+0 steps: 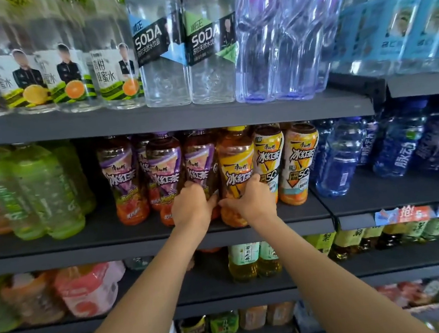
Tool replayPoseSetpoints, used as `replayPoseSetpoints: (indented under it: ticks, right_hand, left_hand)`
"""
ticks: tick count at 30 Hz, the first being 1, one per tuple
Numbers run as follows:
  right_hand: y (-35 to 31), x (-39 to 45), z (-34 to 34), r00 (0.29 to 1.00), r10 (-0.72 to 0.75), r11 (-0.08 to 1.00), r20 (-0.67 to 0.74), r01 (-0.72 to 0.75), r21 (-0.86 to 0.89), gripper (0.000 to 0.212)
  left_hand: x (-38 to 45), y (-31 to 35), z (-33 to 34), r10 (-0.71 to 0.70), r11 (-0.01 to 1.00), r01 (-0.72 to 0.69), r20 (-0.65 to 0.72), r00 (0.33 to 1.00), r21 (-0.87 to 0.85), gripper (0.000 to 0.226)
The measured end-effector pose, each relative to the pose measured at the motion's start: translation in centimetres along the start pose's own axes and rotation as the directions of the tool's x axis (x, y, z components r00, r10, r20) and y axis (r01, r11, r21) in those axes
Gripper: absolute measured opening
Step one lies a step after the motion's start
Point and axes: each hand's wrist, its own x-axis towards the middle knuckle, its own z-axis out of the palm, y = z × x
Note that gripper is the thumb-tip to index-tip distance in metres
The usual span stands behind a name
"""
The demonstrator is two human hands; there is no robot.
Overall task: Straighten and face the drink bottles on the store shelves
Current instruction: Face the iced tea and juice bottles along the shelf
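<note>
On the middle shelf [128, 232] stands a row of iced-tea bottles. My left hand [190, 205] grips the lower part of a purple-labelled tea bottle [199, 163]. Right beside it my right hand [251, 202] grips the base of a yellow-labelled tea bottle [235, 164], which stands at the shelf's front edge. The two hands nearly touch at the thumbs. More purple-labelled bottles [121, 175] stand to the left and two white-and-orange tea bottles [296, 159] to the right, labels facing out.
Green bottles [41, 191] fill the shelf's left end, with a dark gap between them and the tea. Blue bottles [343, 154] stand on the right. The shelf above holds soda water bottles [160, 51] and clear bottles. Lower shelves carry more drinks.
</note>
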Motion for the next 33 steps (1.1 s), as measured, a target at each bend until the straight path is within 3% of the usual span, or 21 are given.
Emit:
replayPoseSetpoints:
  ticks: [11,18,20,22,24,26,29,33]
  right_hand:
    - [-0.1,1.6,1.1,0.996,0.07,0.997,-0.049,-0.069,0.027,0.095]
    - [0.7,1.2,1.4,0.999,0.033,0.996,0.026,-0.035,0.084,0.08]
    - [1.0,0.6,0.5,1.0,-0.028,0.997,0.004,0.027,0.066,0.077]
    - [0.9,-0.3,-0.6,0.989,-0.094,0.996,-0.114,0.094,-0.004,0.069]
    - [0.4,-1.2,-1.5,0.94,-0.172,0.985,-0.294,0.165,-0.049,0.05]
    - [-0.2,-1.7,-1.8,0.879,-0.29,0.954,-0.378,0.298,-0.039,0.032]
    - [-1.7,-2.4,-1.0,0.791,-0.478,0.862,-0.382,0.507,-0.028,0.018]
    - [-4.0,-3.9,1.5,0.742,-0.602,0.78,-0.295,0.626,-0.018,0.021]
  left_hand:
    - [-0.1,-0.4,0.7,0.033,0.999,-0.033,-0.015,0.999,0.016,0.052]
    - [-0.5,0.0,0.8,-0.008,0.999,0.008,0.001,1.0,-0.04,0.045]
    - [-0.9,-0.2,0.8,-0.008,0.996,0.009,0.007,1.0,-0.093,0.038]
    - [-1.6,-0.8,0.7,0.015,0.989,-0.017,-0.014,1.0,-0.144,0.033]
    - [-2.2,-1.7,0.3,0.042,0.982,-0.049,-0.045,0.998,-0.18,0.033]
    - [-2.7,-2.7,-0.5,0.053,0.971,-0.072,-0.091,0.994,-0.228,0.034]
    - [-3.4,-4.5,-1.8,0.095,0.948,-0.14,-0.164,0.982,-0.285,0.031]
    - [-4.7,-8.8,-3.2,0.077,0.945,-0.137,-0.205,0.976,-0.298,0.028]
